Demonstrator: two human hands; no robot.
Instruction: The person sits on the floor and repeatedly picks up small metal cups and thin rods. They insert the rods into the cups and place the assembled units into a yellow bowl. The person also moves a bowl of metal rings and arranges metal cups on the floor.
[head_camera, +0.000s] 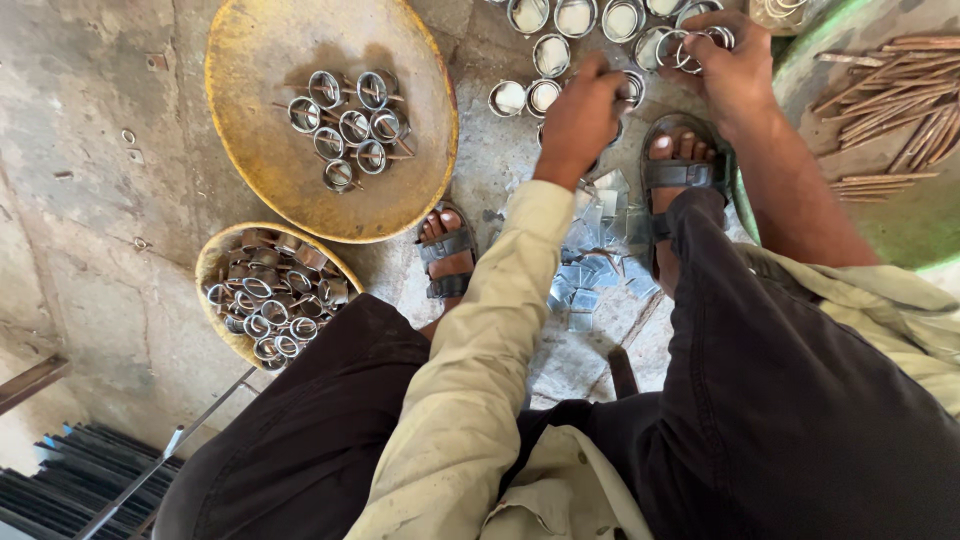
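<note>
My left hand (583, 112) reaches forward and pinches a small metal ring (632, 88) lying on the concrete floor. My right hand (732, 72) is beside it, closed on a small bunch of metal rings (690, 45). Just beyond both hands lie several round metal rings with white centres (553, 52), set out in rows. Small square mirror pieces (598, 250) are scattered on the floor between my sandalled feet (447, 255).
A large yellow shallow bowl (260, 50) at the left holds several rings with pins. A smaller bowl (212, 262) nearer me is full of empty rings. A green tray (900, 220) at the right carries thin brown sticks (890, 95). Dark metal strips (70, 470) lie bottom left.
</note>
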